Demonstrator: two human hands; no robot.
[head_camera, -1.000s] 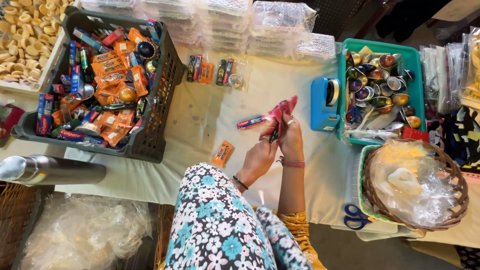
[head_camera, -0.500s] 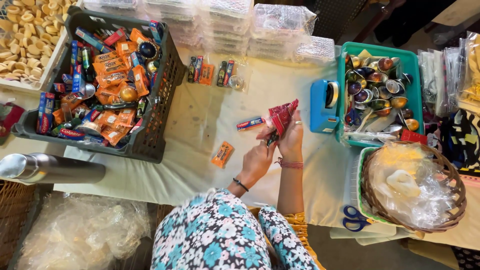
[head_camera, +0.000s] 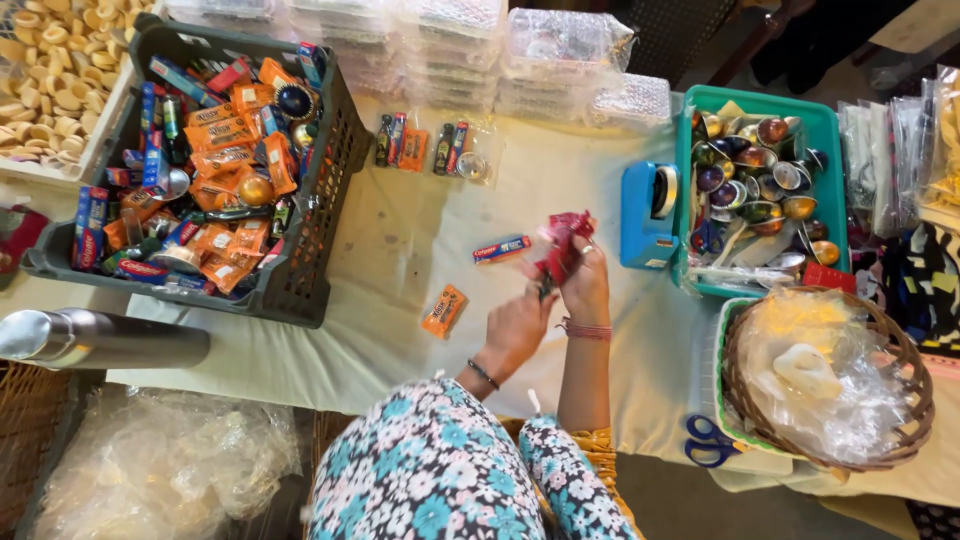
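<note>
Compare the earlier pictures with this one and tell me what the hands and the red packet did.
Both hands, left hand and right hand, kept hold of the red packet throughout. A second ago it stood out long and straight from the fingers; now it is bunched up short between them. The small tube box and the orange sachet on the table, the dark crate and the teal tray stayed put.

Red wrapper (head_camera: 562, 240), orange sachet (head_camera: 443, 310), teal tray (head_camera: 826, 130), blue-handled scissors (head_camera: 708, 441), floral sleeves (head_camera: 440, 470), possibly blue-and-white.
</note>
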